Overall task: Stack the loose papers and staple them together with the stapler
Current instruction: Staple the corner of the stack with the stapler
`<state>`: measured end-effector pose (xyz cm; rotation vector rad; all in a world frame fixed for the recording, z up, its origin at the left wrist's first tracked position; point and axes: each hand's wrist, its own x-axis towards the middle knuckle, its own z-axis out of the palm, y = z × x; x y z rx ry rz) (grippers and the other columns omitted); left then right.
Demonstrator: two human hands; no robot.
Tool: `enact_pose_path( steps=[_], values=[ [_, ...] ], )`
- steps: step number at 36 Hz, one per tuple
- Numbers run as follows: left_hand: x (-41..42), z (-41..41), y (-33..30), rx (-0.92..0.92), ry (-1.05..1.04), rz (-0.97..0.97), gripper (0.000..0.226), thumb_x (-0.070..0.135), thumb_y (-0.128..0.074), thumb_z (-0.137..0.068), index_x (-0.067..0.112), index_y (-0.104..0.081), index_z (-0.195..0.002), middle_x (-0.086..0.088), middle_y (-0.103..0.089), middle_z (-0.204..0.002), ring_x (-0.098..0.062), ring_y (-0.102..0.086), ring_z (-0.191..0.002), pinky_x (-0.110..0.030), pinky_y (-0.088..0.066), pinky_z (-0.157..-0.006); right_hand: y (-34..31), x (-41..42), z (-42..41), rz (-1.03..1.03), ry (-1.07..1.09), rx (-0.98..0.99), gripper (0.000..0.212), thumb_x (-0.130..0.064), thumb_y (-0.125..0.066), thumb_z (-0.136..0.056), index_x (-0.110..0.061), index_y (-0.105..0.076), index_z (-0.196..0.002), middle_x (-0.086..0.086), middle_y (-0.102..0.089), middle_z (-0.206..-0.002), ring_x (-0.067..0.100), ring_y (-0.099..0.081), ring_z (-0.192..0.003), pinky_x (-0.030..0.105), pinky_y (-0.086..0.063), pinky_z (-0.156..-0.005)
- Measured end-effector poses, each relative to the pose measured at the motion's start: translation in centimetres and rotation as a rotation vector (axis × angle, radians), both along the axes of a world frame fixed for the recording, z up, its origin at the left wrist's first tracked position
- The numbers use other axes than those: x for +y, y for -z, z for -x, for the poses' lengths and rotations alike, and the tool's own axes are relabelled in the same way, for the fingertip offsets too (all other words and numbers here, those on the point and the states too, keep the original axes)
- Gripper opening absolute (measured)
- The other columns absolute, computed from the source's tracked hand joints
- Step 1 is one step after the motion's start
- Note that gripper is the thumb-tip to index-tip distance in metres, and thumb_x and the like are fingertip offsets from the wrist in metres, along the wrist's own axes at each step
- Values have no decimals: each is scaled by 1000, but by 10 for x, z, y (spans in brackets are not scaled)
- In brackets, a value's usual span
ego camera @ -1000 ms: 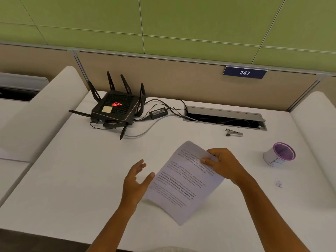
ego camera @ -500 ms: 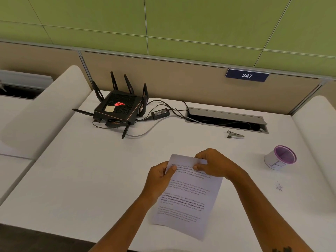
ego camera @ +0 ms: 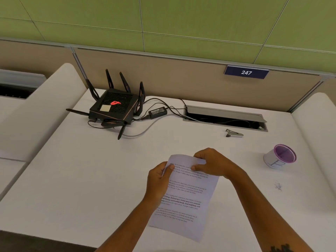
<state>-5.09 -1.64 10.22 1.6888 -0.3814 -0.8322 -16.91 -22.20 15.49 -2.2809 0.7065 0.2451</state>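
White printed papers [ego camera: 189, 200] are held just above the white desk [ego camera: 91, 179], near its front edge. My left hand [ego camera: 159, 180] grips their upper left edge, thumb on top. My right hand [ego camera: 211, 163] pinches the top right corner. How many sheets there are cannot be told. A small silver stapler [ego camera: 234, 133] lies on the desk beyond my right hand, apart from both hands, in front of the cable slot.
A black router [ego camera: 114, 108] with antennas, a power brick [ego camera: 157, 112] and cables sit at the back left. An open cable tray [ego camera: 225, 118] runs along the back. A white cup with a purple rim [ego camera: 280, 158] stands at the right. White dividers flank the desk.
My left hand went from open beside the papers to gripping their left edge. The papers turned from slanted to nearly straight and came closer to me.
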Motion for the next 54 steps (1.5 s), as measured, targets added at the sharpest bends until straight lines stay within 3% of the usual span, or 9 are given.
enact_pose_path(
  steps=[7,14,16,20,23,28,36,41,54],
  values=[
    [-9,-4,5,37,-35,-13,24,43,-60,-105,24,-74,-98,0,-79,-87,-26,-76,-78,-30,-62,-67,7,-19,4,-122,113,-49,26,-47,-74,-93,-22,-79,-93,-6,-77,-91,9,-71,-81,21,-52,-71],
    [-19,-10,16,92,-46,-1,24,37,-61,-106,20,-77,-101,-3,-81,-91,-21,-76,-79,-32,-63,-69,33,-58,9,-264,490,-161,24,-45,-71,-96,-23,-79,-95,-5,-81,-93,15,-76,-87,28,-58,-80],
    [-23,-13,19,98,-54,-6,22,35,-61,-106,21,-78,-101,-2,-81,-91,-18,-76,-79,-31,-63,-69,52,-78,12,-196,570,-167,13,-33,-76,-93,-22,-77,-101,-2,-80,-99,17,-76,-89,32,-60,-83],
    [-31,-19,25,117,-65,-30,22,34,-61,-106,21,-78,-103,1,-82,-90,-17,-78,-78,-27,-62,-64,83,-115,19,13,630,-144,25,-20,-82,-88,-16,-75,-111,2,-76,-106,20,-70,-97,36,-58,-93],
    [-37,-23,30,124,-76,-49,21,34,-61,-106,22,-78,-104,3,-82,-90,-16,-79,-78,-24,-60,-62,98,-142,25,158,635,-104,38,-20,-84,-87,-14,-71,-122,5,-73,-116,20,-65,-105,33,-52,-97],
    [-46,-29,40,152,-70,-73,20,34,-61,-106,24,-78,-106,3,-83,-93,-19,-80,-82,-26,-61,-64,110,-181,27,336,640,-4,62,-20,-85,-86,-16,-58,-141,10,-57,-146,33,-50,-138,52,-46,-112],
    [-60,-39,63,134,-22,-150,22,35,-61,-106,22,-78,-102,1,-82,-91,-21,-79,-80,-29,-64,-65,127,-231,24,427,462,188,84,-25,-83,-89,-18,-37,-159,9,-36,-167,34,-32,-154,56,-37,-120],
    [-65,-42,75,128,18,-182,23,37,-60,-106,22,-77,-105,2,-83,-93,-22,-80,-82,-40,-67,-73,133,-246,19,433,410,273,80,-29,-79,-92,-20,-36,-159,9,-38,-165,34,-34,-153,56,-37,-120],
    [-67,-41,77,121,40,-197,22,36,-59,-106,24,-77,-105,3,-83,-93,-21,-80,-81,-34,-67,-68,144,-245,20,429,480,168,47,-25,-72,-98,-17,-56,-141,8,-56,-147,33,-50,-136,52,-42,-109]
  ],
)
